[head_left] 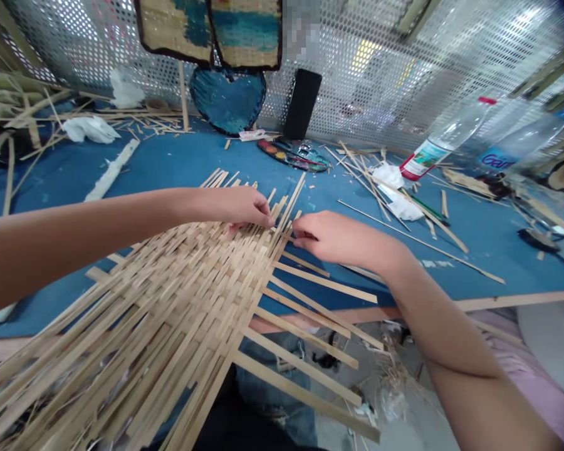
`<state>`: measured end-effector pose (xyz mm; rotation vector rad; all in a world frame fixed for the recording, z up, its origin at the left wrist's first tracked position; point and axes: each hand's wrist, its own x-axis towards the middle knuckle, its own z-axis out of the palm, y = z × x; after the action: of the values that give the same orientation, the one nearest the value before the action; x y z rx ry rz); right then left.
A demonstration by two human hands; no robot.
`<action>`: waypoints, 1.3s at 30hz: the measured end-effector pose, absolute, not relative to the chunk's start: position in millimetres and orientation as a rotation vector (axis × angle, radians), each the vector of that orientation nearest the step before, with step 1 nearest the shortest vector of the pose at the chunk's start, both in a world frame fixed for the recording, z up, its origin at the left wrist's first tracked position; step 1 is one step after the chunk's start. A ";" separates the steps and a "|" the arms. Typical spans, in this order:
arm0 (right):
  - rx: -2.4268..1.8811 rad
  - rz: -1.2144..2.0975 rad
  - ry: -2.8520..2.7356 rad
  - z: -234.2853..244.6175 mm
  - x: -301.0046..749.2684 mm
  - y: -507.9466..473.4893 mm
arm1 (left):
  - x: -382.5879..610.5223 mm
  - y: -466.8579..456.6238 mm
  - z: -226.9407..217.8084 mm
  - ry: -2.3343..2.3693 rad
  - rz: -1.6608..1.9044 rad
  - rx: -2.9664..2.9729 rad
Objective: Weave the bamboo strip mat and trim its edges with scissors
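Note:
A half-woven mat of pale bamboo strips (207, 269) slants across the table's front edge, its long loose ends running to the lower left. At the mat's far right corner, my left hand (249, 207) reaches over the weave with thumb and forefinger pinched on a thin bamboo strip (284, 235). Just to the right, my right hand (329, 237) has its fingers curled closed on the same strip, close to the mat's edge. The fingertips partly hide the strip. Several strip ends (329, 285) stick out from the mat's right side.
Along the back of the blue table (169, 163) stand a phone (302, 103), a paint palette (294, 155) and a blue heart-shaped piece (228, 100). Bottles (444, 141), crumpled tissue (390, 181) and loose strips lie right. More tissue (91, 128) and bamboo scraps lie left. A perforated metal wall (357, 94) closes the back.

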<state>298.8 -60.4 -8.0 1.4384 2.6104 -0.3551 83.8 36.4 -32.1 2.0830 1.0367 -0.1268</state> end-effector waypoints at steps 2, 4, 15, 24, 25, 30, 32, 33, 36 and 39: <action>1.432 -0.317 2.597 -7.7 297.9 -61.3 | 84.6 33.6 -30.2 1.064 -0.138 2.122; 1.426 -0.277 2.581 -7.8 296.4 -62.2 | 85.9 31.6 -27.2 1.063 -0.159 2.140; 1.427 -0.526 2.509 -5.7 293.4 -47.8 | 91.1 31.8 -19.8 0.992 -0.257 2.174; 1.504 -0.283 2.339 12.9 276.4 -61.4 | 92.1 28.7 -16.0 0.960 -0.313 2.238; 1.497 -0.284 2.327 14.4 275.6 -60.0 | 92.0 29.2 -14.9 0.960 -0.317 2.228; 1.438 -0.308 2.261 22.0 271.6 -47.2 | 92.8 31.8 -8.5 0.948 -0.358 2.235; 1.417 -0.337 2.247 22.9 270.8 -43.8 | 93.2 31.1 -7.1 0.947 -0.347 2.226; 1.416 -0.355 2.245 22.2 271.2 -43.1 | 93.3 30.5 -6.9 0.948 -0.335 2.216; 1.462 -0.424 2.277 16.2 277.4 -45.9 | 93.1 28.2 -7.4 0.950 -0.306 2.185; 1.535 -0.489 2.351 7.0 288.1 -54.1 | 92.1 26.8 -9.0 0.962 -0.288 2.171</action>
<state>288.1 -54.1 7.0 1.5349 2.3514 -0.4894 92.1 26.8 -9.0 2.1707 0.9617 -0.2876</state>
